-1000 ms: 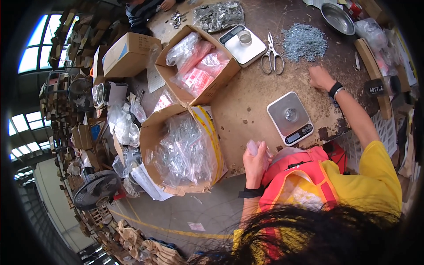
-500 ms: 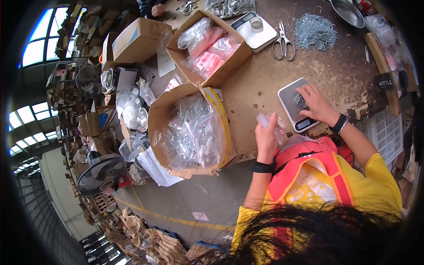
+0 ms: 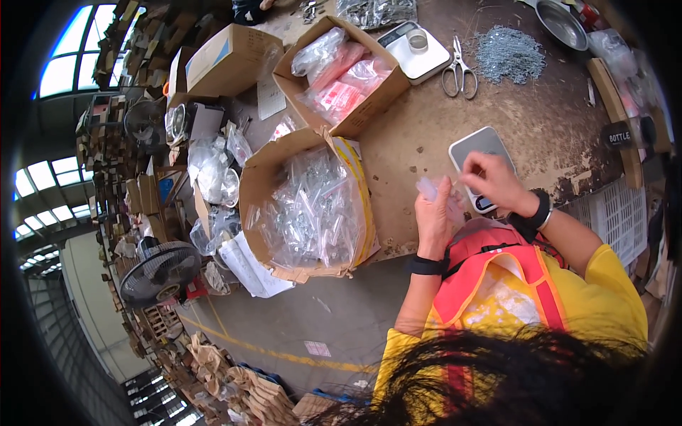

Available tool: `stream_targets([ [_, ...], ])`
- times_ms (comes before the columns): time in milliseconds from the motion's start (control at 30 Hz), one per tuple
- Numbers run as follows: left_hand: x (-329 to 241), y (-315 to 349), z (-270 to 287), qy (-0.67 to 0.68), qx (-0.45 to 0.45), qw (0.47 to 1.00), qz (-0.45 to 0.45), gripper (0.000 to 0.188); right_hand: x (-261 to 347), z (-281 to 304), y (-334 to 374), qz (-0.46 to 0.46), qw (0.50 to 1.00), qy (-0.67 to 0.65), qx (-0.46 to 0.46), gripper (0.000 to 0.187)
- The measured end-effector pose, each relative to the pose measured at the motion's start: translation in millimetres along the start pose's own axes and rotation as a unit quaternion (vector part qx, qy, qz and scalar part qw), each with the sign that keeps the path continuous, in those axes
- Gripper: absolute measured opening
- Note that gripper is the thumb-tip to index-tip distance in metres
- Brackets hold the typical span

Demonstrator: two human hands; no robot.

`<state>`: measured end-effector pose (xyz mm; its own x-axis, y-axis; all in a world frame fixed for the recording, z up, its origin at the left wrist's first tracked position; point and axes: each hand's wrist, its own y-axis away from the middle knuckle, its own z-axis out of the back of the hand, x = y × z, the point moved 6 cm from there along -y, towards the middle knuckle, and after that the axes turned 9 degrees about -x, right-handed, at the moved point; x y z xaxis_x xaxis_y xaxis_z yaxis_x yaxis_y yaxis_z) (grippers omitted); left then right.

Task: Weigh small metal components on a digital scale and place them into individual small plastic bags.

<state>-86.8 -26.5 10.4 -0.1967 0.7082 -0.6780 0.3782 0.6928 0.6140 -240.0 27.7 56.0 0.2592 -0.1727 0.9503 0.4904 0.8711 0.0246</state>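
My left hand (image 3: 433, 216) is closed around a clear plastic bag (image 3: 428, 188), just left of the scale. Above the near end of the white kitchen scale (image 3: 479, 144), my right hand (image 3: 491, 181) has its fingers curled together close to the bag. What those fingers hold, if anything, is hidden. The visible far part of the scale's grey plate is bare. At the back lies a heap of small silvery metal parts (image 3: 510, 55), with scissors (image 3: 459, 71) beside it.
A cardboard box (image 3: 253, 192) of filled clear bags stands left; behind it, another box (image 3: 383, 99) holds red and clear bags. A second scale (image 3: 435, 62) carries a small round container. A metal bowl (image 3: 561, 25) sits far right, near a wooden rail (image 3: 616, 106).
My right hand has lifted off the scale plate and moved left and nearer, toward the bag, its fingers now curled. The small metal parts seen on the plate earlier are out of sight.
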Motion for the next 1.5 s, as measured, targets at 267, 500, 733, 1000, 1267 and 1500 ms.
stream_targets([
  [267, -47, -4, 23, -0.116, -0.047, 0.987, -0.103, 0.02, 34, 40, -43, 0.022, 0.999, 0.014, 0.039, 0.009],
  [500, -79, -4, -33, -0.269, 0.094, 0.919, -0.272, 0.014, 44, 11, -45, 0.015, 0.993, -0.049, 0.11, 0.019],
  [733, -70, 1, -30, -0.352, 0.043, 0.906, -0.232, 0.011, 41, 18, -48, 0.134, 0.99, 0.047, -0.022, 0.024],
  [1000, -61, -5, -42, -0.241, 0.076, 0.935, -0.25, 0.011, 16, 9, -39, -0.061, 0.992, -0.084, 0.075, 0.026],
  [1267, -74, -6, 18, -0.334, -0.139, 0.869, -0.339, 0.006, 7, 55, -16, 0.166, 0.962, 0.216, -0.011, 0.052],
  [1500, -49, 2, 35, -0.304, -0.187, 0.891, -0.28, 0.009, -75, 47, 8, 0.152, 0.936, 0.317, -0.027, 0.07],
])
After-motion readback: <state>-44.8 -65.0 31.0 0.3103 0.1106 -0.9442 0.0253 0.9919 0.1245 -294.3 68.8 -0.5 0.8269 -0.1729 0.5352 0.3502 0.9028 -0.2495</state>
